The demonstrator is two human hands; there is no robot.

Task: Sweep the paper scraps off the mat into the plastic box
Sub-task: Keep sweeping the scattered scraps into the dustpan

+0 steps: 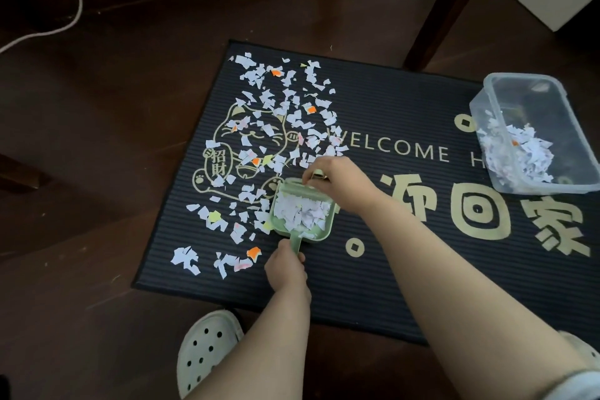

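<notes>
Several white, orange and yellow paper scraps [279, 114] lie scattered over the left part of a black doormat [406, 114] with gold print. A small green dustpan [302, 211] rests on the mat, full of white scraps. My left hand [285, 266] grips its short handle from below. My right hand [337, 182] is at the pan's mouth, its fingers curled round a small brush that is mostly hidden. A clear plastic box [532, 133] sits on the mat's right end with a heap of scraps inside.
The mat lies on a dark wooden floor. A dark furniture leg [448, 10] stands behind the mat. A white cable [65, 19] curves across the floor at far left. My two pale clog shoes [207, 347] are at the near edge.
</notes>
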